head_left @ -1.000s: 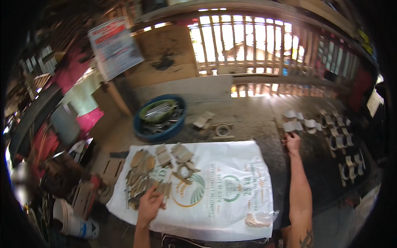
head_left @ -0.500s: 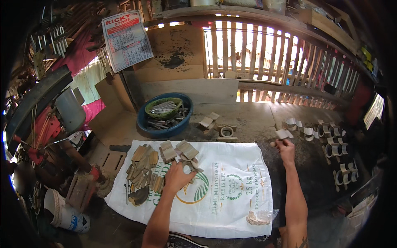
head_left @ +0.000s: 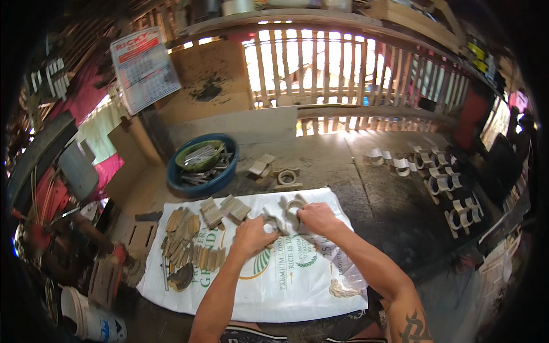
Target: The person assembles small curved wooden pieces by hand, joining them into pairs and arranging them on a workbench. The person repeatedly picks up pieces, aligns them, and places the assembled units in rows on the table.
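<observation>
While both hands work at the middle of the white printed woven sack (head_left: 286, 274) spread on the surface, findings are as follows.

Left hand (head_left: 251, 235): grip curled shut on a small pale wooden piece, mostly hidden by the fingers.
Right hand (head_left: 316, 217): grip pinching the pale wooden ring-shaped piece (head_left: 293, 207), which lies on the sack touching the fingertips.
Step in hand: judged to be fitting or joining the small piece to the ring piece.
Next move calls for: steady alignment of the two parts between the grips; contact point cannot be told.
Left of the left grip: pile of flat brown wooden slats (head_left: 186, 243).
Beyond both grips: blue round basin (head_left: 200, 186).
Far right of the right grip: rows of similar ring pieces (head_left: 446, 188).
</observation>
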Motion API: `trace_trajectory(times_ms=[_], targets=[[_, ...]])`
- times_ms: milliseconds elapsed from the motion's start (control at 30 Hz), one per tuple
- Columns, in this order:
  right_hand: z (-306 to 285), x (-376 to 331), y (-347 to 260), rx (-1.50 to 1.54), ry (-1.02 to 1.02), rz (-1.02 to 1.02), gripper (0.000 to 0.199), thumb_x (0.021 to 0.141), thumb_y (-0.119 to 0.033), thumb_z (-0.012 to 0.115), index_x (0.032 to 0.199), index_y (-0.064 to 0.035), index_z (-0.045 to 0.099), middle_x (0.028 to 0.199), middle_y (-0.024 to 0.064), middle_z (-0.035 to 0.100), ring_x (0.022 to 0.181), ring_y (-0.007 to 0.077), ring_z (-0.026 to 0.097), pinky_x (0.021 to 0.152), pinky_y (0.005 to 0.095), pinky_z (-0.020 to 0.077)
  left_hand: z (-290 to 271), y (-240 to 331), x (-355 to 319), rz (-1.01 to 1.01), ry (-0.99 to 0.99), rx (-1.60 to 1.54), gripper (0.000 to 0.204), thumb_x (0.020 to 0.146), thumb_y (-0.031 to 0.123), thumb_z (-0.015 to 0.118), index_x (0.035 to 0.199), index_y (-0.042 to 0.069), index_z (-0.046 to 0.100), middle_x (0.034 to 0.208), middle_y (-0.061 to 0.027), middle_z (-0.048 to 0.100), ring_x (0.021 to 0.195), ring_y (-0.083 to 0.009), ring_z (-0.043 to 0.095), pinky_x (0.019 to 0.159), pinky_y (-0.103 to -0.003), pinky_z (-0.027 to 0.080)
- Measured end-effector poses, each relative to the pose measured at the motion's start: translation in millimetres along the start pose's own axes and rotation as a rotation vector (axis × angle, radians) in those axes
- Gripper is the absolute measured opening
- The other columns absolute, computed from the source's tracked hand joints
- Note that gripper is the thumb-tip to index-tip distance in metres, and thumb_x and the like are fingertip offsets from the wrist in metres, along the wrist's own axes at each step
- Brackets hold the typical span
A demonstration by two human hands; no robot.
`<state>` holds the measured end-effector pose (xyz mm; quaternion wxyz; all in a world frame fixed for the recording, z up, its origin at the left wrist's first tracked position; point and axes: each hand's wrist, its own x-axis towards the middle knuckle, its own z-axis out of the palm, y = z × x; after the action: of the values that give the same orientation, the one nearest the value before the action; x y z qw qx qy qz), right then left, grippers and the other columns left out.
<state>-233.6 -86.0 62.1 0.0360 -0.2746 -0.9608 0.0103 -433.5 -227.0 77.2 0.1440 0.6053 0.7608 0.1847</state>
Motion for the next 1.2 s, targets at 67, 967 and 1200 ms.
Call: trace_trajectory(times_ms=[67, 967, 1200], targets=[[3, 3, -1, 0.018, -0.062, 0.002, 0.014, 0.087, -0.015, 0.068, 0.089, -0.0075, 0.079, 0.095, 0.0166, 0.079, 0.093, 0.0325, 0.078, 0.080, 0.0450, 0.0611, 1, -2, 7, -0.009, -0.119, 0.018, 0.062, 0.078, 0.052, 0.079, 0.111, 0.000, 0.074, 0.098, -0.0280, 0.076, 0.091, -0.0453, 0.073, 0.086, -0.053, 0.057], [46, -144, 388, 0.452, 0.714, 1.323, 0.034, 0.092, -0.033, 0.074, 0.103, -0.0008, 0.078, 0.099, 0.0256, 0.075, 0.100, 0.0480, 0.071, 0.084, 0.0568, 0.0540, 280, 296, 366, -0.144, -0.105, -1.361, 0.013, 0.099, 0.003, 0.069, 0.100, -0.002, 0.057, 0.074, -0.0092, 0.060, 0.056, -0.0176, 0.058, 0.044, -0.033, 0.049], [27, -160, 360, 0.308, 0.797, 1.208, 0.035, 0.094, -0.032, 0.073, 0.106, 0.0003, 0.078, 0.100, 0.0271, 0.074, 0.099, 0.0478, 0.070, 0.083, 0.0538, 0.0525, 180, 274, 291, -0.083, -0.109, -1.174, 0.013, 0.101, 0.009, 0.066, 0.098, -0.003, 0.070, 0.064, -0.0057, 0.061, 0.048, -0.0146, 0.057, 0.042, -0.032, 0.045]])
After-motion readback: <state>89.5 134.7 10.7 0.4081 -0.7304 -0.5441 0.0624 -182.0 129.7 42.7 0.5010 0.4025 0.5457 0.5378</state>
